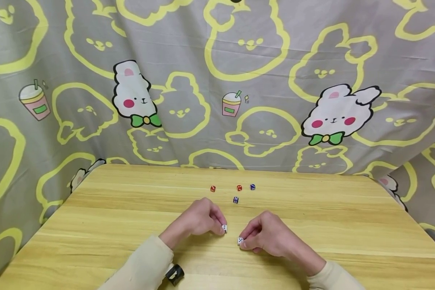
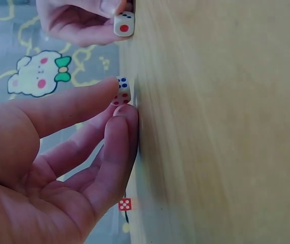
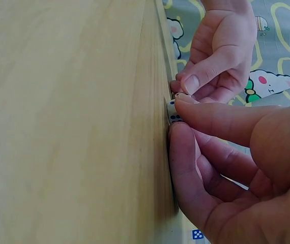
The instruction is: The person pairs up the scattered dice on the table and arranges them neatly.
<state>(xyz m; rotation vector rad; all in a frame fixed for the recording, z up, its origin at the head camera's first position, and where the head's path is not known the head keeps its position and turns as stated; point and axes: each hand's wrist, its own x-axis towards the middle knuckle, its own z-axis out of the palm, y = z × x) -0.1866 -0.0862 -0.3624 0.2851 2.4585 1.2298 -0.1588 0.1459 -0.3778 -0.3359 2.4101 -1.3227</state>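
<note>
Between thumb and fingers, my left hand (image 1: 199, 218) pinches a white die (image 1: 224, 228) just at the tabletop. In the left wrist view this white die (image 2: 122, 91) shows blue and red pips. A second white die (image 1: 241, 241) is pinched by my right hand (image 1: 270, 235), a short way to the right and nearer to me. Its blue pips show beside the thumb on the white die (image 3: 173, 112) in the right wrist view. Beyond the hands lie two red dice (image 1: 213, 188) and two blue dice (image 1: 236, 199), spread apart on the table.
The wooden table (image 1: 105, 209) reaches back to a grey curtain (image 1: 188, 52) with yellow outlines and cartoon rabbits. A black object (image 1: 175, 274) sits by the left sleeve (image 1: 141, 264), near the bottom of the head view.
</note>
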